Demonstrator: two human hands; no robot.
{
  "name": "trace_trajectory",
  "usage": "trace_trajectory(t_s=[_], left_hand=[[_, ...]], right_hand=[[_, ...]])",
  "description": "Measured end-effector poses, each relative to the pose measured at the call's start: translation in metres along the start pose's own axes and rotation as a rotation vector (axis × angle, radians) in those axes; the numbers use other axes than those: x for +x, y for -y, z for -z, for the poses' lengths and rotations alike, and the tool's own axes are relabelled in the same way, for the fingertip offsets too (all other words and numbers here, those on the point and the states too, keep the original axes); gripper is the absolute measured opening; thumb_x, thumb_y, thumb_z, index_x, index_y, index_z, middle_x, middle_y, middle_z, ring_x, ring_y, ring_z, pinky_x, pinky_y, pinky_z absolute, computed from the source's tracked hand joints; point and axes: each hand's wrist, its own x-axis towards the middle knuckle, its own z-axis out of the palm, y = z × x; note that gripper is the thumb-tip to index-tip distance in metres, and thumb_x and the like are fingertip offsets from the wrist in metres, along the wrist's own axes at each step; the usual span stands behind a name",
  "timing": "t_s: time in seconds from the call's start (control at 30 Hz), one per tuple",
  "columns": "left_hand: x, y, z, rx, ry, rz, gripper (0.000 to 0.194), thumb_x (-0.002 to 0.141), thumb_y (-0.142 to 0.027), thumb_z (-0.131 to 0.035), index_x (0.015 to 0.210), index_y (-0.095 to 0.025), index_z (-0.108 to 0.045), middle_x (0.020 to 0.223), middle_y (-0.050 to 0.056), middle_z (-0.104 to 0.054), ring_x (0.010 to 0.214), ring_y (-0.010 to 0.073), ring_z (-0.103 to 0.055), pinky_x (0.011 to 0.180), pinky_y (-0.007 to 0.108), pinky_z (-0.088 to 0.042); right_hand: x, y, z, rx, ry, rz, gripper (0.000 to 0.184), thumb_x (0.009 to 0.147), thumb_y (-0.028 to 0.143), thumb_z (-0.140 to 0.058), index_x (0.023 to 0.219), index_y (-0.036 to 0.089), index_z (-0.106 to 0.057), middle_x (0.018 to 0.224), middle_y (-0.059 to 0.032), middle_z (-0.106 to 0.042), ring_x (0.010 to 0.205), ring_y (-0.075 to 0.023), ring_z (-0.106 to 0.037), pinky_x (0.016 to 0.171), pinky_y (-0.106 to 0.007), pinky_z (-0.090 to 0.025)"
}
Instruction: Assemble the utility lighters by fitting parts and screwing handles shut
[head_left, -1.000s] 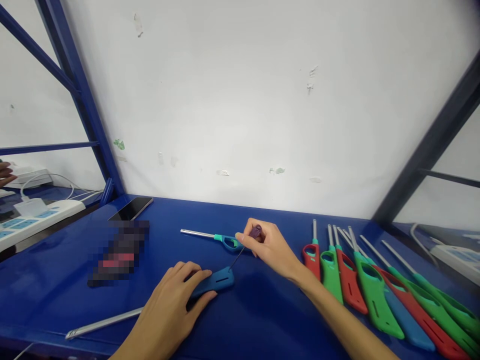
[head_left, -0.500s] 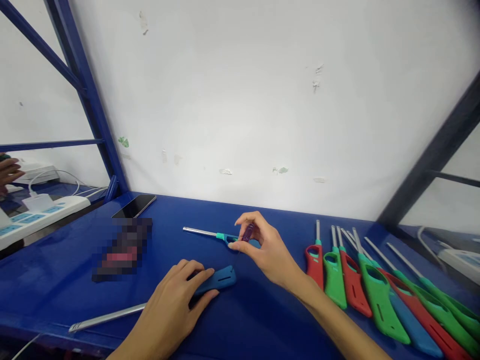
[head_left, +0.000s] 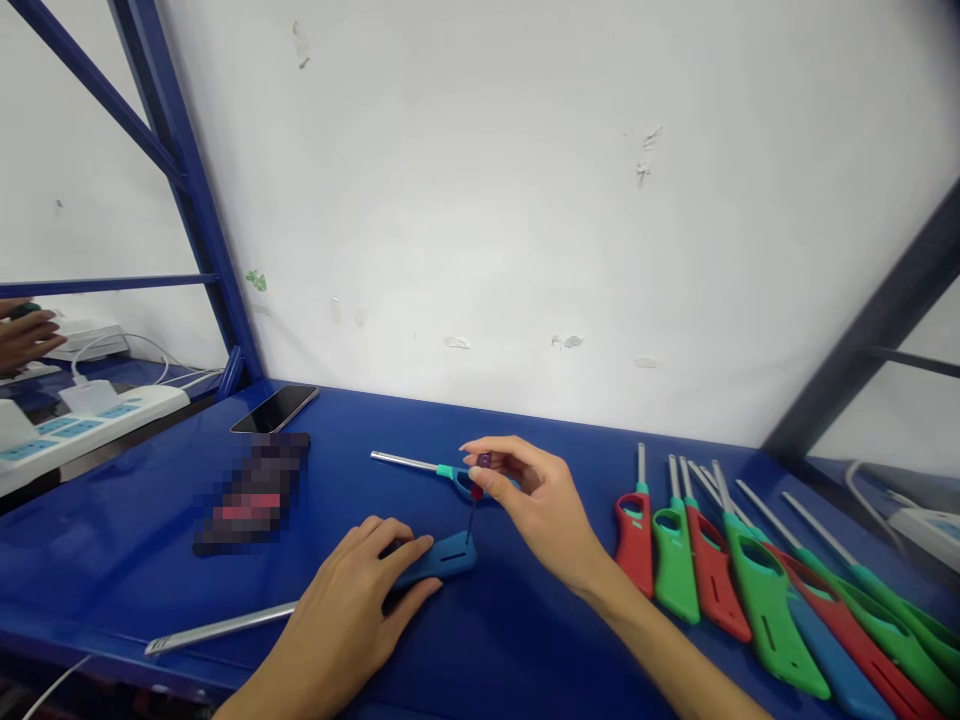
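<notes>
My left hand (head_left: 360,590) is closed round a blue lighter (head_left: 450,556) lying on the blue table, its metal barrel (head_left: 225,628) sticking out to the left. In my right hand (head_left: 536,505) a small screwdriver (head_left: 475,490) with a dark purple handle is pinched between thumb and fingers. The shaft points down, with its tip at the end of the blue lighter's handle; whether it sits in a hole there I cannot tell. Behind my right hand lies another lighter (head_left: 405,461) with a teal collar, its handle partly hidden.
Several red, green and blue lighters (head_left: 772,600) lie in a row at the right. At the left are a phone (head_left: 277,408), a pixelated dark item (head_left: 251,490) and a power strip (head_left: 97,425). Another person's hand (head_left: 30,340) shows at the far left. A white wall stands behind.
My right hand has tipped the screwdriver upright and lowered its tip to the blue lighter's end. My left hand keeps its hold. The whole view has shifted slightly.
</notes>
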Motion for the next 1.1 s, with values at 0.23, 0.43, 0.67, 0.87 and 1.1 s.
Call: trace_trajectory(t_s=[0.23,0.43,0.67,0.87,1.1], left_hand=[[-0.0005,0.0009,0.0006,-0.006,-0.003,-0.011,0.028,0.104,-0.038,-0.061,0.126,-0.022,-0.065,0.115,0.005,-0.068,0.101,0.0197,-0.068,0.092,0.044,-0.059],[-0.0014,0.0007,0.0004,-0.007,-0.001,-0.017,0.029,0.103,-0.039,-0.062,0.125,-0.021,-0.065,0.113,0.005,-0.068,0.100,0.0195,-0.067,0.089,0.043,-0.059],[0.0020,0.0012,0.0002,-0.016,0.003,-0.033,0.028,0.103,-0.037,-0.063,0.125,-0.021,-0.065,0.114,0.005,-0.068,0.100,0.0192,-0.068,0.092,0.044,-0.060],[-0.0002,0.0016,0.0004,-0.018,-0.006,-0.032,0.028,0.103,-0.035,-0.063,0.126,-0.021,-0.065,0.115,0.005,-0.068,0.100,0.0192,-0.068,0.090,0.042,-0.060],[0.0005,0.0006,0.0007,-0.023,0.001,-0.029,0.028,0.103,-0.037,-0.062,0.126,-0.021,-0.065,0.114,0.005,-0.068,0.100,0.0193,-0.068,0.090,0.043,-0.060]], right_hand=[[0.0016,-0.0023,0.0013,0.071,0.041,-0.040,0.023,0.096,0.036,-0.077,0.109,0.018,-0.072,0.114,-0.0058,-0.071,0.100,-0.0212,-0.068,0.090,-0.042,-0.058],[0.0024,-0.0029,0.0042,0.105,0.092,-0.073,0.026,0.102,0.037,-0.069,0.120,0.018,-0.071,0.106,-0.0054,-0.073,0.098,-0.0215,-0.071,0.087,-0.042,-0.059],[0.0009,-0.0003,-0.0001,0.099,0.053,-0.046,0.024,0.092,0.037,-0.081,0.107,0.020,-0.076,0.111,-0.0047,-0.069,0.097,-0.0202,-0.065,0.092,-0.042,-0.054],[-0.0004,0.0008,0.0016,0.107,0.100,-0.056,0.027,0.103,0.038,-0.066,0.124,0.021,-0.072,0.117,-0.0070,-0.072,0.107,-0.0225,-0.067,0.095,-0.044,-0.054],[0.0003,-0.0030,0.0017,0.104,0.041,-0.074,0.028,0.101,0.039,-0.069,0.121,0.019,-0.072,0.109,-0.0059,-0.071,0.098,-0.0214,-0.068,0.087,-0.041,-0.057]])
